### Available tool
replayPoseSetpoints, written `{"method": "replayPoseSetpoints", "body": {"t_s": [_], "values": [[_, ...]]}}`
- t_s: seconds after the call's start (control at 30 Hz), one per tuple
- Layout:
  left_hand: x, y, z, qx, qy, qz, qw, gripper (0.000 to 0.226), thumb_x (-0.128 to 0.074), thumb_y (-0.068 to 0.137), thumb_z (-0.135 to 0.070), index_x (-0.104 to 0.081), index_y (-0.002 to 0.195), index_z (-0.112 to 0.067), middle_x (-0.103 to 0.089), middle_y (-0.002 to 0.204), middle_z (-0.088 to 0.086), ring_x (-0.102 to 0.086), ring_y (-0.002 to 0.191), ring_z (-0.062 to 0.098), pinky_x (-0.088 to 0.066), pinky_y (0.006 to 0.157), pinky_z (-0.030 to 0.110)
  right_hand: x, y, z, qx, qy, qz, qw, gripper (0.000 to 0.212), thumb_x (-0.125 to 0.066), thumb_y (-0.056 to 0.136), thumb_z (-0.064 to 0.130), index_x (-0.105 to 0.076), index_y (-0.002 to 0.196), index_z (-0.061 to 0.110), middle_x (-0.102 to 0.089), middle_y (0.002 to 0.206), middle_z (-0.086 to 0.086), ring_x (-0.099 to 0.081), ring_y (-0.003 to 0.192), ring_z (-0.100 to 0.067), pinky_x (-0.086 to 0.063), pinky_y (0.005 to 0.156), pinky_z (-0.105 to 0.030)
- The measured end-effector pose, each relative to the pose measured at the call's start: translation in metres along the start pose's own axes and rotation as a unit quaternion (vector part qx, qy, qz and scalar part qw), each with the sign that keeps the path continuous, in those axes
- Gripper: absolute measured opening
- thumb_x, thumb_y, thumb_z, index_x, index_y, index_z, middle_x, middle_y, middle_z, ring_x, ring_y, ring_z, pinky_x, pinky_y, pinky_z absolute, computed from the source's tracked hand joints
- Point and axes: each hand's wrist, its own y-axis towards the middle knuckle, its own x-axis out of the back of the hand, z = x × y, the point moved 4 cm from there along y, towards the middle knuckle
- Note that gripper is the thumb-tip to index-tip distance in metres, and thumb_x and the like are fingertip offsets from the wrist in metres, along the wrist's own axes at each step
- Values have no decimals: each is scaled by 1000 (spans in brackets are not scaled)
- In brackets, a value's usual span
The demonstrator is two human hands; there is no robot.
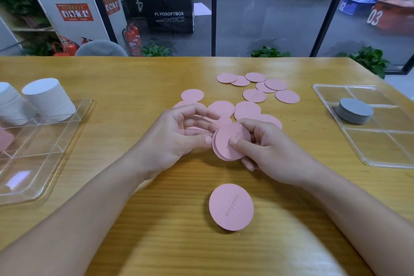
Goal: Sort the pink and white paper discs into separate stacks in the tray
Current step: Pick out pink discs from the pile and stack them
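A yellow wooden table (134, 78) stands before glass panels looking onto a gym floor, where a black box (169, 15) reads "PLYOSOFTBOX".

The right hand (266, 150) pinches a small stack of pink paper discs (230, 141); the left hand (174, 134), fingers loosely curled, touches its edge with the thumb.

Loose pink discs (257, 87) lie mid-table toward the far edge.

One pink disc (231, 207), with faint script I cannot read for certain, lies near the front edge.

White disc stacks (48, 98) stand in a clear plastic tray (44, 163), cut off at the left edge.

Wooden table (156, 78), clear tray (380, 152) at right holding grey disc stack (355, 111), red fire extinguisher (134, 39), black PLYOSOFTBOX box (169, 14), potted plants (270, 52) beyond glass.
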Motion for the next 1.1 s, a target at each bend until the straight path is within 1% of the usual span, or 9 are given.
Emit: {"method": "replayPoseSetpoints", "body": {"t_s": [0.13,0.27,0.37,0.5,0.63,0.8,0.97,1.03,1.1], "values": [[16,0,-4,-22,74,-28,997,40,-79,96,4,-78,125,-23,-82,114,2,-80,107,21,-62,94,48,4,1,-4,-1,-19,-13,1000,15,-61,111,19,-67,99,13,-58,62,-12,-48,57,-25,-39,57,-48],[50,5,3,-11,342,-72,937,26,-93,85,-34,-79,105,-41,-72,99,-14,-65,83,7,-52,80,30,8,3,-10,-13,-16,-45,999,23,-61,112,19,-60,102,-1,-53,65,-12,-46,56,-22,-33,55,-39],[68,3,9,68,408,-38,910,45,-100,70,-55,-77,107,-44,-70,105,-18,-65,88,2,-52,79,29,9,3,-10,-19,-17,-61,998,18,-60,113,19,-62,99,6,-53,64,0,-45,55,-19,-32,54,-36],[74,2,9,86,367,-4,926,40,-103,70,-46,-82,104,-44,-72,109,-20,-71,92,4,-63,89,44,9,1,-7,-22,-25,-59,998,18,-58,113,21,-61,96,15,-55,59,-1,-45,54,-19,-33,53,-36],[61,3,10,74,348,16,934,41,-102,72,-42,-80,106,-44,-69,113,-22,-67,96,8,-59,91,41,8,0,-6,-31,-34,-48,998,20,-59,113,21,-58,93,16,-57,57,-6,-48,55,-20,-37,54,-35],[38,2,11,57,292,52,953,49,-102,74,-30,-70,111,-34,-73,108,-14,-64,75,25,-54,73,42,8,1,-6,-33,-27,-50,998,19,-59,112,23,-60,95,16,-59,58,-8,-49,55,-21,-38,56,-36],[27,4,13,35,169,-5,985,23,-90,90,-13,-81,104,-29,-71,90,-10,-55,67,13,-46,71,34,10,0,-4,-40,-11,-62,997,18,-59,111,24,-65,95,24,-59,60,-9,-49,57,-22,-39,60,-39],[24,4,11,23,131,-31,991,7,-82,99,-15,-83,97,-22,-74,87,-7,-63,71,14,-54,73,37,10,0,-3,-49,13,-74,996,23,-61,110,24,-66,88,29,-59,68,-11,-49,60,-24,-36,60,-43],[21,5,9,18,71,-46,996,13,-73,106,-16,-83,99,-11,-80,97,6,-76,86,22,-64,85,37,12,0,-3,-62,60,-92,992,29,-62,109,21,-63,81,28,-56,76,-9,-48,62,-25,-32,61,-43]]}}
